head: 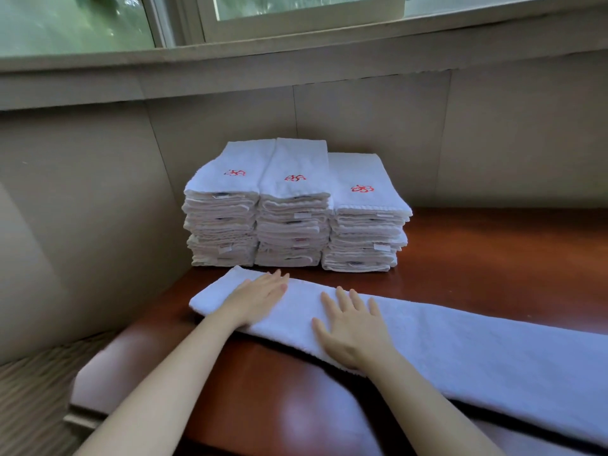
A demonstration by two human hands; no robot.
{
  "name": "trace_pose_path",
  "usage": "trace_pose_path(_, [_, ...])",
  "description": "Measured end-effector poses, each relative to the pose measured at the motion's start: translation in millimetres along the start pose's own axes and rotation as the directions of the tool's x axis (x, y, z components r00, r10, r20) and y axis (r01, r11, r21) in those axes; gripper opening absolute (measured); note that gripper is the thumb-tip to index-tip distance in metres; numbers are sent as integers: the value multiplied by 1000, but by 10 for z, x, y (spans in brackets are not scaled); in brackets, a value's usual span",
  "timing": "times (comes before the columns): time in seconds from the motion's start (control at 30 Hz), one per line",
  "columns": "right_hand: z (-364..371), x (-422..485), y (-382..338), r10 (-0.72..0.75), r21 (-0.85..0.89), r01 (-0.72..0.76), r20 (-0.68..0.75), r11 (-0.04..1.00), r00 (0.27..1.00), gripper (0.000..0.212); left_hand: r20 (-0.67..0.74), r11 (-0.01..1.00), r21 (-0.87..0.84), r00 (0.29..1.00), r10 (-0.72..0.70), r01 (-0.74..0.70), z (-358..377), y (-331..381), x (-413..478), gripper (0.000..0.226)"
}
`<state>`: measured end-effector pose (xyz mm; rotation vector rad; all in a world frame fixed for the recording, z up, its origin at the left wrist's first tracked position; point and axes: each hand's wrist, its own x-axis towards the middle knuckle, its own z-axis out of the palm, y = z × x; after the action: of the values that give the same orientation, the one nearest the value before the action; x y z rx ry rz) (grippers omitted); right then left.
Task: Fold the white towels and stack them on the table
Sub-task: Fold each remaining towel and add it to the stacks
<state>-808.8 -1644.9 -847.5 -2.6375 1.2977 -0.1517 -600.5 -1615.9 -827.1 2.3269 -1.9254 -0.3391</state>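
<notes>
Atop towel (460, 353): hands (260, 296) (352, 327) approx. flat, open

Glossy reddish wooden table (493, 245); three folded-towel stacks (292, 225), long white towel (460, 350)

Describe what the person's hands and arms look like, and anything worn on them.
The left hand and right hand are bare: no gloves, rings or watch show. The left forearm and right forearm are bare too, with no sleeve in view.
</notes>
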Motion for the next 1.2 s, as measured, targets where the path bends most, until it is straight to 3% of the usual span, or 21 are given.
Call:
trace_pose_path(0.1, [9, 6, 0, 0, 10, 0, -10, 1000, 1000, 63, -49, 987, -138, 995, -90, 82, -110, -273, -36, 47])
trace_pose_path(0.2, [8, 12, -5, 9, 23, -9, -4, 1000, 1000, 64, -242, 970, 8, 942, -233, 242, -204, -430, -131, 46])
trace_pose_path(0.23, [10, 13, -4, 11, 25, -11, -3, 1000, 1000, 64, -348, 947, 3, 888, -301, 322, -226, -457, -183, 44])
trace_pose_path(0.3, [5, 14, 1, 19, 24, -19, -4, 1000, 1000, 64, -541, 867, -269, 679, -497, 421, -225, -466, -307, 34])
trace_pose_path(0.33, [2, 17, 0, 22, 25, -22, -5, 999, 1000, 64, -554, 766, -505, 532, -640, 396, -207, -434, -377, 33])
trace_pose_path(0.37, [-5, 18, -3, 22, 24, -22, -4, 999, 1000, 64, -472, 603, -726, 398, -787, 331, -181, -363, -457, 42])
trace_pose_path(0.4, [-13, 16, -8, 20, 24, -20, 1, 1000, 1000, 64, -319, 397, -889, 315, -894, 228, -158, -275, -524, 53])
trace_pose_path(0.43, [-25, 6, -16, 12, 29, -12, 4, 1000, 1000, 63, -137, 183, -974, 296, -945, 134, -135, -170, -570, 62])
trace_pose_path(0.5, [-73, -19, -17, -36, 74, 36, -13, 997, 999, 59, 182, -195, -981, 357, -916, -1, -137, 5, -582, 74])
trace_pose_path(0.53, [-109, -39, -9, -58, 146, 63, -36, 987, 998, 55, 266, -329, -941, 421, -867, -84, -155, 52, -568, 69])
trace_pose_path(0.6, [-237, -126, 16, -16, 449, 50, -78, 892, 997, 43, 321, -432, -895, 517, -794, -108, -228, 170, -569, 43])
trace_pose_path(0.63, [-332, -182, 37, 56, 636, 2, -71, 772, 996, 38, 278, -382, -921, 551, -787, -81, -258, 257, -594, 38])
trace_pose_path(0.67, [-439, -241, 69, 137, 796, -64, -25, 602, 990, 34, 180, -259, -965, 592, -785, -50, -282, 354, -615, 40])
trace_pose_path(0.73, [-663, -362, 206, 208, 958, -195, 151, 209, 966, 41, -144, 161, -986, 735, -662, -49, -338, 628, -655, 46])
trace_pose_path(0.8, [-891, -487, 439, 151, 951, -301, 309, -76, 939, 56, -353, 529, -837, 878, -322, -142, -397, 1007, -748, 47])
trace_pose_path(0.87, [-1054, -651, 663, 101, 919, -340, 365, -199, 926, 59, -278, 678, -690, 958, 75, -253, -406, 1393, -850, 48])
trace_pose_path(0.9, [-1104, -751, 725, 127, 915, -355, 382, -194, 916, 54, -192, 700, -645, 952, 238, -305, -379, 1571, -896, 43])
trace_pose_path(0.97, [-1115, -901, 835, 329, 924, -383, 363, -4, 872, 29, -91, 718, -590, 914, 395, -369, -311, 1874, -943, 30])
trace_pose_path(1.03, [-1157, -1045, 1031, 564, 888, -421, 257, 183, 785, 29, -167, 734, -548, 912, 374, -402, -275, 2072, -934, 23])
trace_pose_path(1.2, [-1842, -1625, 1770, 673, 921, -271, 13, 280, 739, 33, -328, 710, -620, 932, 153, -334, -198, 2334, -785, 23])
